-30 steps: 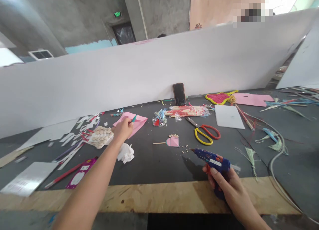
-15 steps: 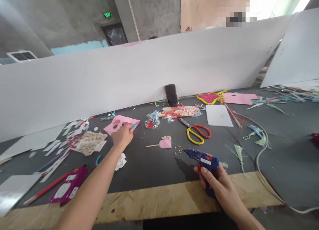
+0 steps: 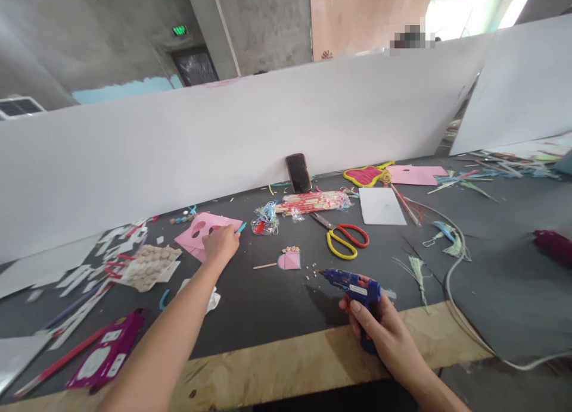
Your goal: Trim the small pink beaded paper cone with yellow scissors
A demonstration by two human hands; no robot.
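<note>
— What's she got hold of, from where you stand?

— The right hand (image 3: 384,328) is wrapped round a blue plastic glue gun (image 3: 355,287), fingers closed on the grip, nozzle aimed at the little pink fan-shaped piece (image 3: 289,260) on a thin wooden stick. The gun sits just this side of that piece, near the bench's (image 3: 277,364) raw chipboard edge.

— And the other hand?

— The left hand (image 3: 221,244) reaches past the fan piece to its left, fingers pinched narrow on a slim teal stick (image 3: 241,227), resting on a pink paper sheet (image 3: 201,233) with two oval holes cut in it.

— What's the surface like?

— Dark grey matting, flat and dull, with tiny pale beads (image 3: 313,274) scattered between the fan piece and the gun. Beyond the fan piece lie scissors (image 3: 342,239) with red and yellow loop handles, a cellophane pack of wooden sticks (image 3: 313,201), and a black phone (image 3: 298,172) leaning on the white board wall (image 3: 223,132).

— Any room to move?

— Bare mat lies directly in front of the fan piece, towards the chipboard edge. To its left it's crowded: crumpled tissue (image 3: 210,296), a beaded card (image 3: 147,266), paper scraps.
</note>
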